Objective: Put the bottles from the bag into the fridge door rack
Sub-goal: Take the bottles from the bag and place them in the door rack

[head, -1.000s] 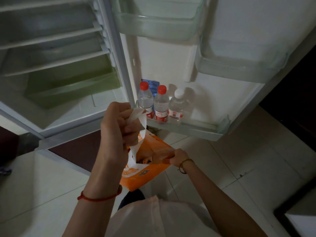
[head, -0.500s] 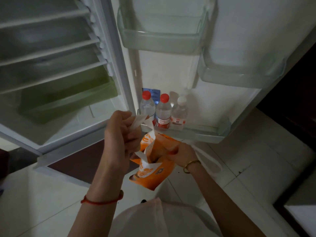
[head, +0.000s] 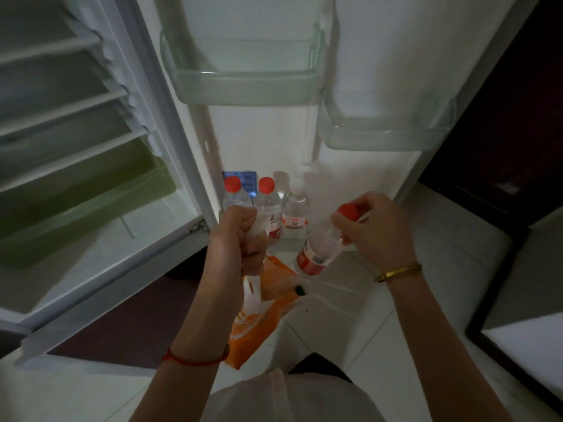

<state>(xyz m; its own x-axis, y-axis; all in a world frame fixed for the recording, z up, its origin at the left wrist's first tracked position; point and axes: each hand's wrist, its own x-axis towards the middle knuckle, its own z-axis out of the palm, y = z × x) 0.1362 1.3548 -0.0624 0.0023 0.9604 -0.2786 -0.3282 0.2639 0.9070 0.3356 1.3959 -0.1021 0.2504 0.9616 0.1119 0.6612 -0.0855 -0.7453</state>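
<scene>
Left hand point(head: 243, 236) is fisted round the white handles of the orange plastic bag point(head: 262, 312) hanging at 6 o'clock. Three clear water bottles point(head: 265, 208) sit in the bottom door rack at 12. Right hand point(head: 374, 226) grips a red-capped clear bottle point(head: 320, 251) by the neck, tilted, at 2 o'clock from the bag.

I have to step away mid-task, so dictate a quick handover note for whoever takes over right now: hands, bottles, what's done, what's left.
Left hand: closed on the handles of the orange bag, holding it up below the fridge door.
Right hand: gripping a red-capped bottle near its cap, tilted, out of the bag and not yet in the rack.
Done: three bottles stand upright side by side at the left end of the bottom door rack, two with red caps and one with a white cap.
Left: set the held bottle into the open space to their right, then check the bag; its contents cannot be seen.
</scene>
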